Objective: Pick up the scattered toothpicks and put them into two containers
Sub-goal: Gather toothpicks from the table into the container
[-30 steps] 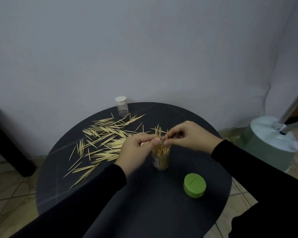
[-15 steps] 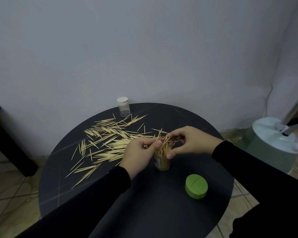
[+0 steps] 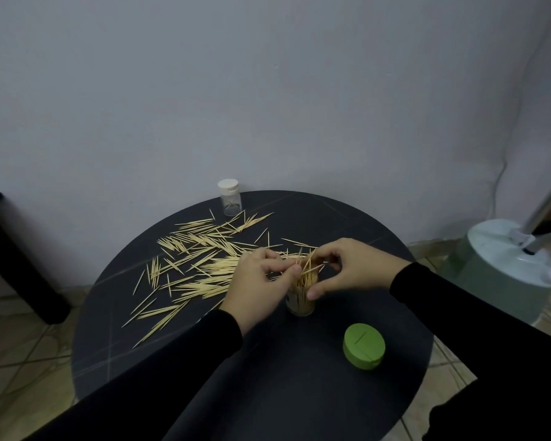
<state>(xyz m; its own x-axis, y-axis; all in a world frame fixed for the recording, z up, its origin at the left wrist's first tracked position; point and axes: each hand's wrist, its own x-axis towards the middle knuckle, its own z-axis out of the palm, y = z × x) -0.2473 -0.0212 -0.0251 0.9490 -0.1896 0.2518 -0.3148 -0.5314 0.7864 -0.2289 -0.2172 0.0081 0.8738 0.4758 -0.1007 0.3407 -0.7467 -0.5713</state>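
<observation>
Both hands work over the open jar (image 3: 300,300). Left hand (image 3: 257,285) pinches a small bunch of toothpicks at the jar mouth; right hand (image 3: 347,269) has fingers curled on the sticks poking out, thumb low against the jar wall. Looks like the seating step: tips fan out above the rim, so align them vertical and let them drop, keeping the thumb bracing the jar so it doesn't tip. Scattered toothpicks (image 3: 201,262) lie on the tabletop (image 3: 299,393) just left of the left hand. Second container (image 3: 229,197), capped, stands at the far edge, well apart. Green lid (image 3: 364,346) sits near the right forearm.
</observation>
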